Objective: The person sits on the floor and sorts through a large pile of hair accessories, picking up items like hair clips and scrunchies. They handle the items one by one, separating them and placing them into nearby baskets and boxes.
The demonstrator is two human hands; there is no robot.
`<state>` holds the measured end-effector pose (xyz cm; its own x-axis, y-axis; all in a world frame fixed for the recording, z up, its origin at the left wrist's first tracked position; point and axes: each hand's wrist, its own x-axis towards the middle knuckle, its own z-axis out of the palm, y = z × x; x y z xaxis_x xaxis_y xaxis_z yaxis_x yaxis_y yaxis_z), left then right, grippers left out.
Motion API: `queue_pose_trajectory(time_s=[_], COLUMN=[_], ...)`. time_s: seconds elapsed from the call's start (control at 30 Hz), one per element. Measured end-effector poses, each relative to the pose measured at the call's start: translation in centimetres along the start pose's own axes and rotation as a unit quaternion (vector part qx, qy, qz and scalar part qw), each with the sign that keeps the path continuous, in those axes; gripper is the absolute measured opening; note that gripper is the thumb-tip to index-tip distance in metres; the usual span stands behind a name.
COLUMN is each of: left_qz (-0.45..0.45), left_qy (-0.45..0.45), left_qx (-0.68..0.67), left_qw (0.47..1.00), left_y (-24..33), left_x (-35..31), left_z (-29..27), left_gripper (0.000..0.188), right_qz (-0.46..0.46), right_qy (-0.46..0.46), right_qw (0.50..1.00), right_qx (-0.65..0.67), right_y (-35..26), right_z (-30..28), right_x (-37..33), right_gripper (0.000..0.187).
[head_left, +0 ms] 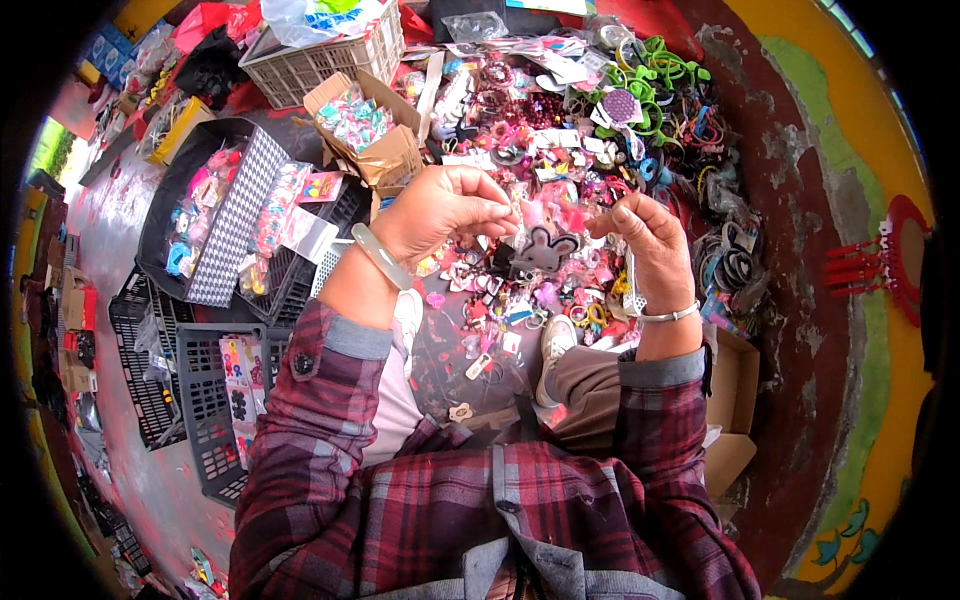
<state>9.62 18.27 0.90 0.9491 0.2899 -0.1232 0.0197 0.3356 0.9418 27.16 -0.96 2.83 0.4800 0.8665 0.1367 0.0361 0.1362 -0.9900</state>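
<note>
My left hand, with a pale bangle at its wrist, hovers over a heap of small hair accessories, thumb and fingertips pinched together. Opposite it, my right hand is closed in a similar pinch and wears a silver bangle. A sheer pink piece shows in the gap between the fingertips; whether either hand grips it, I cannot make out. Just below lies a grey rabbit-head shape with a dark outline. Whatever sits inside the two pinches is too small or hidden to name.
Green hair bands pile up at the far right. An open carton of small packets stands beyond my left hand, near a beige plastic crate. Left are a houndstooth-sided box and a grey basket. My shoes flank the heap.
</note>
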Motion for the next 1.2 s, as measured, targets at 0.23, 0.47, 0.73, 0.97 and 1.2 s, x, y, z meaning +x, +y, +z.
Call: queue_pose_trajectory(time_s=[0.23,0.47,0.73,0.97,1.2], left_qz=[0.112,0.099,0.128,0.173,0.191], left_qy=[-0.001,-0.1,-0.091,-0.045,0.075], left_qx=[0.161,0.317,0.335,0.384,0.489], left_qw=[0.98,0.938,0.929,0.906,0.848], left_y=[-0.6,-1.5,-0.2,0.9,2.8], left_x=[1.0,0.8,0.0,-1.4,-4.7], left_z=[2.4,2.9,2.1,2.1,0.1], left_gripper=[0.035,0.02,0.019,0.017,0.012], right_qz=[-0.024,-0.09,-0.118,-0.085,-0.053], right_qy=[-0.07,-0.107,-0.056,-0.092,-0.122], right_qw=[0.981,0.934,0.945,0.958,0.955], right_qx=[-0.181,-0.328,-0.301,-0.259,-0.264], right_y=[1.3,0.3,-0.3,0.0,0.8], right_z=[-0.2,1.4,1.8,3.2,5.2], right_x=[-0.2,-0.1,-0.3,0.4,1.7], right_gripper=[0.01,0.007,0.009,0.021,0.02])
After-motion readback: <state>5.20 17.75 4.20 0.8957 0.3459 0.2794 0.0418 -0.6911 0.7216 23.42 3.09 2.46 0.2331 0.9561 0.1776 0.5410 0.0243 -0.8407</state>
